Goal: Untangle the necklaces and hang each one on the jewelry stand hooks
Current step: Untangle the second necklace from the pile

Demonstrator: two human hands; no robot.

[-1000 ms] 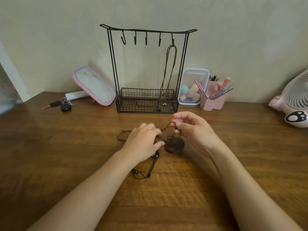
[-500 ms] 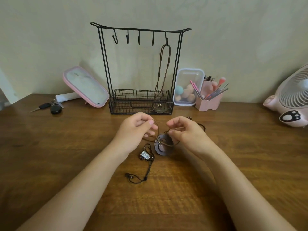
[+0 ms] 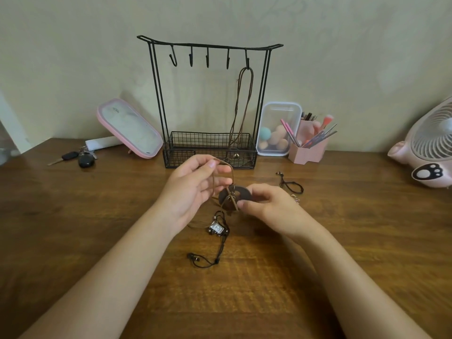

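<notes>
My left hand (image 3: 193,189) pinches a loop of brown cord (image 3: 226,168) lifted above the table. My right hand (image 3: 266,206) pinches the round dark pendant (image 3: 241,195) that this cord runs through. Below them a black-cord necklace with a small silver charm (image 3: 217,228) lies on the wood, its cord trailing toward me. Another black cord piece (image 3: 292,185) lies to the right. The black wire jewelry stand (image 3: 156,94) stands at the back, with one brown necklace (image 3: 244,104) hanging from its rightmost hook; the other hooks are bare.
A pink-framed mirror (image 3: 129,128) leans left of the stand, with keys (image 3: 78,157) beside it. A clear box of sponges (image 3: 276,129) and a pink brush holder (image 3: 309,148) sit right of the stand. A pink fan (image 3: 428,152) stands at the far right.
My left hand has lifted the brown cord loop higher and my right hand has moved onto the pendant. The silver-charm necklace has come free and now lies separate on the table.
</notes>
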